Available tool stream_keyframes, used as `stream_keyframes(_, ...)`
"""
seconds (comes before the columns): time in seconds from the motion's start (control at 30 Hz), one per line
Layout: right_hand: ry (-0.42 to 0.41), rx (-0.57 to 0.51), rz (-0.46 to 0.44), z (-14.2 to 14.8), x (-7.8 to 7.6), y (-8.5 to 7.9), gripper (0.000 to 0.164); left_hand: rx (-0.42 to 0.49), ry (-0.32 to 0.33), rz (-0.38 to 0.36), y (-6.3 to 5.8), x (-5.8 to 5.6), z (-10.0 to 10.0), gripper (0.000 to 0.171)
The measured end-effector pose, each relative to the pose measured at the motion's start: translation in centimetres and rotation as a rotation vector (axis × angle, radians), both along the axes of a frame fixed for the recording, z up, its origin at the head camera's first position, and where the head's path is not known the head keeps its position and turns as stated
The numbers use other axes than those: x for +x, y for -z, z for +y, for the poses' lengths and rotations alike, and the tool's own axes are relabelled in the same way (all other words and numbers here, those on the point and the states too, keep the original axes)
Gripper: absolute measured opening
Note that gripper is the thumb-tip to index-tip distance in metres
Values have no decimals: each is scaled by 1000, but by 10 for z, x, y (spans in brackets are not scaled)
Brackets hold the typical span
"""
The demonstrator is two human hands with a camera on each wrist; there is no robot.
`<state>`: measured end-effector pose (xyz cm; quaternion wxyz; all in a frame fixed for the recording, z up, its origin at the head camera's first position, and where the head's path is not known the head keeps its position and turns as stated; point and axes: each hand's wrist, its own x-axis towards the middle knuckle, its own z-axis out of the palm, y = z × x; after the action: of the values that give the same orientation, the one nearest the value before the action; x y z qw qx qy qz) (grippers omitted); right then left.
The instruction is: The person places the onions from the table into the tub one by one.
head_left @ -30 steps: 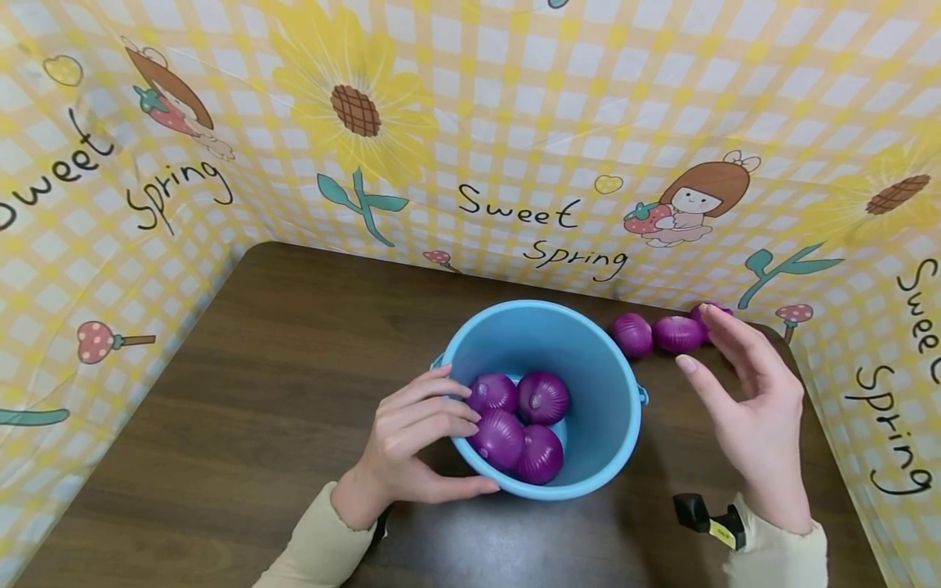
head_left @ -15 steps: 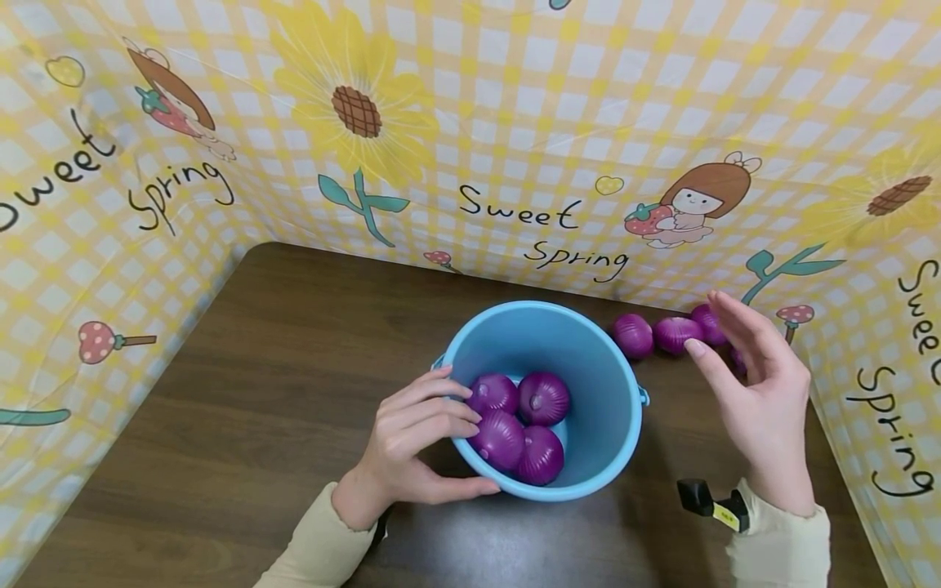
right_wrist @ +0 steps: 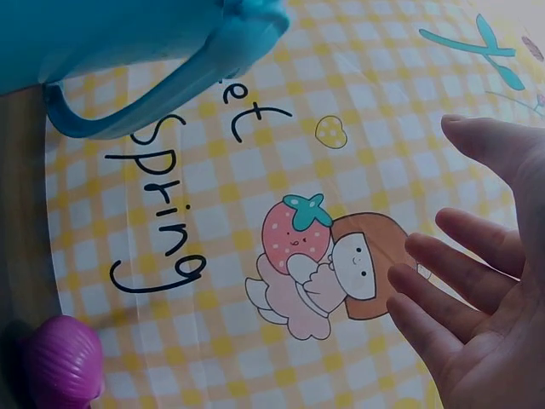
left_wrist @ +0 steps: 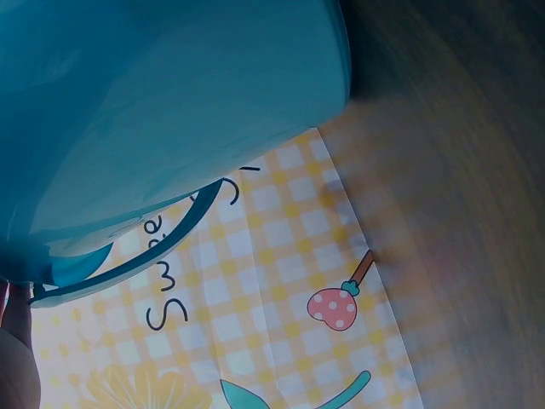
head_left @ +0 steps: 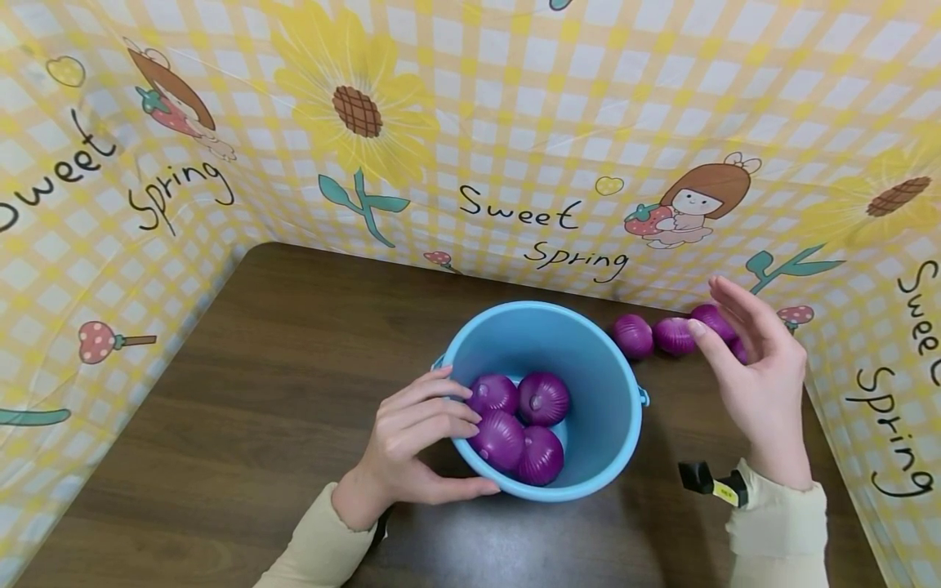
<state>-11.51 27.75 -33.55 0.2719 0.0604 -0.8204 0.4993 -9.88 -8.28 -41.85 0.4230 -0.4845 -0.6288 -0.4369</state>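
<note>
A light blue bucket (head_left: 599, 457) stands on the table, with several purple onions (head_left: 544, 398) lying in its left part. My left hand (head_left: 412, 441) grips the bucket's left rim, fingers over the edge and thumb along the near outside. In the left wrist view the bucket wall (left_wrist: 170, 85) fills the upper left. To the right of the bucket, my right hand (head_left: 764, 400) is raised with nothing in it, its fingers and thumb spread apart. Beyond that thumb lies a row of purple onions (head_left: 632, 336), one partly hidden behind the hand.
The dark wooden table (head_left: 294, 343) is enclosed at the back and sides by yellow checked cloth (head_left: 500, 122). The onion row lies close to the back cloth, near the table's right corner. A bucket handle (right_wrist: 145, 111) hangs down in the right wrist view.
My right hand has shifted slightly up and away toward the back, uncovering more of the onions at the right end of the row. The left hand and bucket have stayed put.
</note>
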Motion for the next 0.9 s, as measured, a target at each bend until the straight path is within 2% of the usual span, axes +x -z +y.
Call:
stream_keyframes(0.23,6,-27,-22,3,-10,3,50,0,0,-2,0,1,0,46)
stream_keyframes(0.4,25,-5,-53,7,-17,8,50,1,1,4,0,0,0,46)
stream_keyframes(0.9,52,-20,-163,18,-36,29,48,-2,0,-1,1,0,0,46)
